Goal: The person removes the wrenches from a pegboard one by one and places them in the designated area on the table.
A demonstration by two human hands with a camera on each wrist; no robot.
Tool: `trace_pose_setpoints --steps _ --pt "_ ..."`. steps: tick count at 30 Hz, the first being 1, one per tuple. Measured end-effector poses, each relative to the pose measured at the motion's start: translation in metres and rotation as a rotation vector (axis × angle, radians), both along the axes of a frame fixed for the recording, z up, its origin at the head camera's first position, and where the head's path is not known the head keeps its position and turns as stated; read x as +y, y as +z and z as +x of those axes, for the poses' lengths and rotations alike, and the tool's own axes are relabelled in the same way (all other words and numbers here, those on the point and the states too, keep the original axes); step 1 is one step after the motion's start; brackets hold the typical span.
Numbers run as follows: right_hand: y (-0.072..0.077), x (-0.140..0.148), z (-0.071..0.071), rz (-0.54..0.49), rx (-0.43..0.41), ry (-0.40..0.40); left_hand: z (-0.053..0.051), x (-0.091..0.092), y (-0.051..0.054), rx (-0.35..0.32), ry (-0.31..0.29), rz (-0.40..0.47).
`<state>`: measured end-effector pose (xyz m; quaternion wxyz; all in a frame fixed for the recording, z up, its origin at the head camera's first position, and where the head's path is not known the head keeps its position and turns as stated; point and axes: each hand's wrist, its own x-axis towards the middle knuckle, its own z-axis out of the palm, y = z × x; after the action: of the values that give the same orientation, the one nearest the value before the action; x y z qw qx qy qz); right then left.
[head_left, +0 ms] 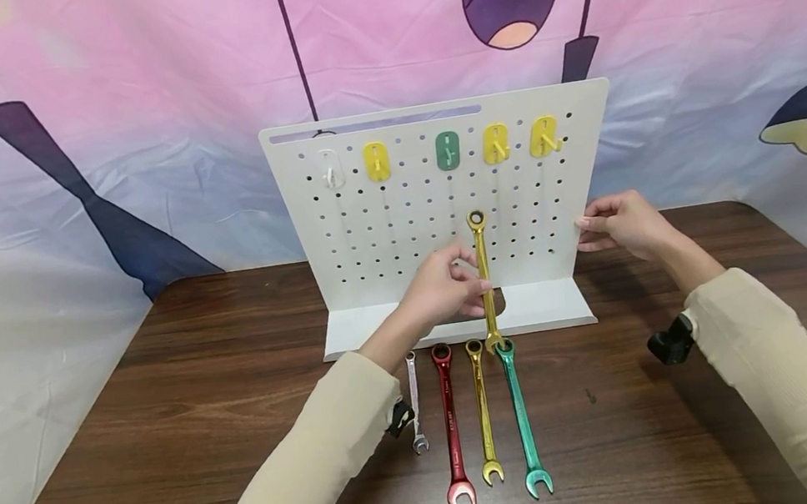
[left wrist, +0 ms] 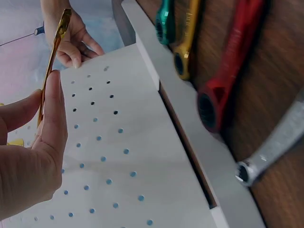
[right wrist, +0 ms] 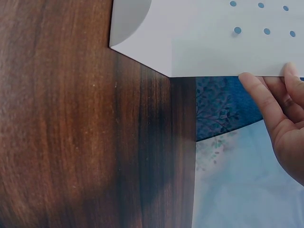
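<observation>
My left hand (head_left: 445,285) pinches a gold combination wrench (head_left: 481,251) between thumb and fingers, holding it upright in front of the white pegboard (head_left: 373,247). The wrench's ring end points up and its open end down, just over the green wrench's top. In the left wrist view the same gold wrench (left wrist: 52,54) is seen nearly edge-on. My right hand (head_left: 627,224) grips the pegboard's right edge. In the right wrist view, the thumb and fingertips of that hand (right wrist: 289,128) meet the board's edge.
Along the board's top hang a white hook (head_left: 330,168), yellow hooks (head_left: 376,161) and a green hook (head_left: 447,151). On the brown table (head_left: 237,373) lie a small silver wrench (head_left: 415,402), a red wrench (head_left: 450,423), another gold wrench (head_left: 483,410) and a green wrench (head_left: 521,414). A patterned cloth (head_left: 171,146) hangs behind.
</observation>
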<state>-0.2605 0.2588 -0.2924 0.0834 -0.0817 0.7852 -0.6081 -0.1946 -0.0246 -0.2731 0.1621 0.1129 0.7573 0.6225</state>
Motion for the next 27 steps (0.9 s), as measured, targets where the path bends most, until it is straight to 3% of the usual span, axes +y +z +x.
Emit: trace_pose_setpoints --steps 27 --pt "-0.001 0.0 0.001 0.017 0.013 -0.012 0.012 -0.055 -0.026 -0.122 -0.064 -0.131"
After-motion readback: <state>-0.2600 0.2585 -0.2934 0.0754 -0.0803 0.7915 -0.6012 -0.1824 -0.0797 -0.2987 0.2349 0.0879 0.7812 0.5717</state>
